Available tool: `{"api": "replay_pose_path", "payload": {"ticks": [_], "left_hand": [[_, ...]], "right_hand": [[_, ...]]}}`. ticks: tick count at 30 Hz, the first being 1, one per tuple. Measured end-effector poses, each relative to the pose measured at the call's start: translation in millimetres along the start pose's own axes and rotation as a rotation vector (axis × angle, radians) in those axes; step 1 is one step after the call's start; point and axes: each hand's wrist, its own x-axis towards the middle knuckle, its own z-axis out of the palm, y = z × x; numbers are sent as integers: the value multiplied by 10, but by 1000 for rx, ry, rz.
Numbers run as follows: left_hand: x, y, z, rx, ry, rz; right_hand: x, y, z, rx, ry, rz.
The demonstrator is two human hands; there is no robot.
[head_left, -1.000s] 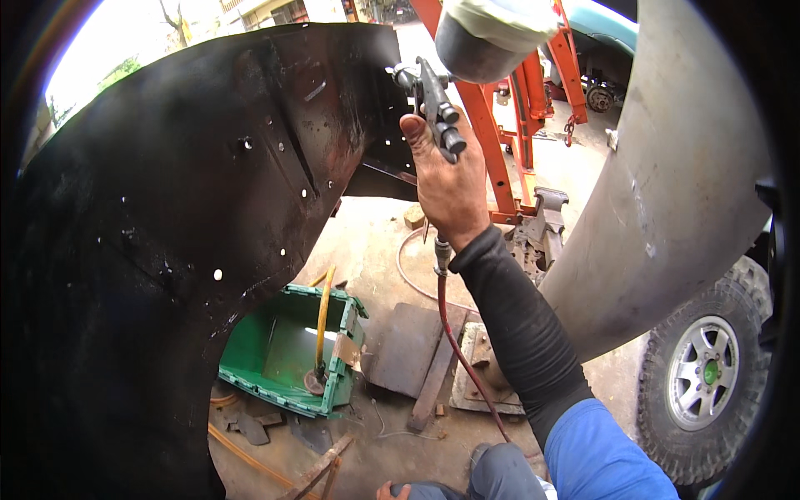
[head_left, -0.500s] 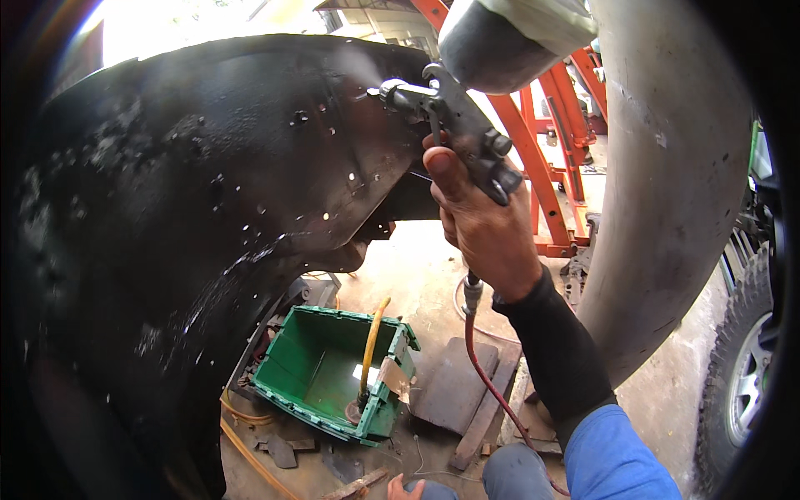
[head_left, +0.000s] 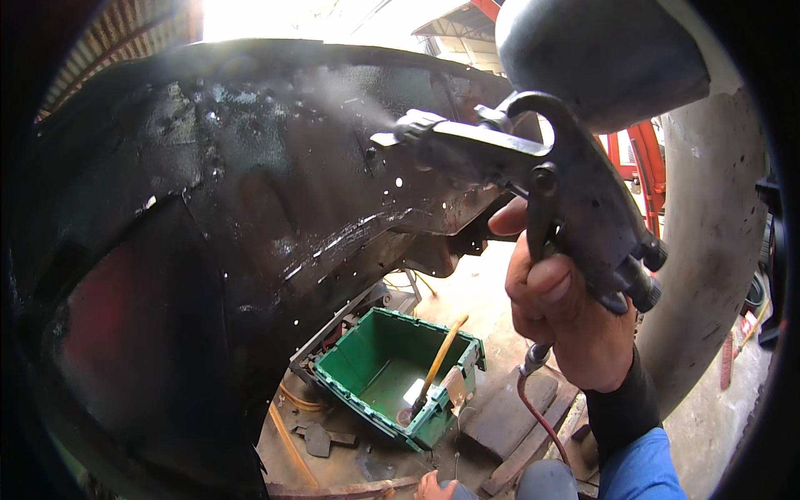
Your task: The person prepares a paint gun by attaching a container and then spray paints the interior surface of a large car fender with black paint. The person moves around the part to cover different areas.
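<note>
My right hand (head_left: 575, 308) is wrapped around the grip of a dark spray gun (head_left: 575, 187), fingers at the trigger. A pale mist leaves its nozzle toward a large curved black metal panel (head_left: 275, 200), wet and shiny in places, with several small holes. On top of the gun sits a big grey cup (head_left: 604, 58). A red hose (head_left: 537, 408) hangs from a metal fitting below the grip. At the lower edge, my left hand (head_left: 435, 486) rests beside my grey-clad knee; only part of it shows, fingers loosely laid, nothing visible in them.
On the floor stands a green plastic crate (head_left: 354, 408) with a yellow-handled tool (head_left: 442, 358) inside. Dark slabs (head_left: 510, 414) lie beside it. A large pale curved panel (head_left: 708, 225) rises at the right, with a red metal frame (head_left: 646, 171) behind. Yellow hose (head_left: 292, 446) runs along the floor.
The spray gun and my right hand appear closer and larger. The view has shifted left, showing more of the black panel, including a reddish recess. Mist still comes from the nozzle.
</note>
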Motion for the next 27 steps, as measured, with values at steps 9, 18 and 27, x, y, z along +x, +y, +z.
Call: {"api": "replay_pose_path", "payload": {"ticks": [9, 18, 27], "left_hand": [[12, 29, -90, -63, -8, -76], [-97, -24, -177, -80, 22, -21], [-291, 40, -334, -104, 59, 20]], "right_hand": [[-322, 256, -271, 17, -97, 96], [-690, 1047, -838, -82, 256, 279], [-927, 1621, -786, 20, 348, 338]]}}
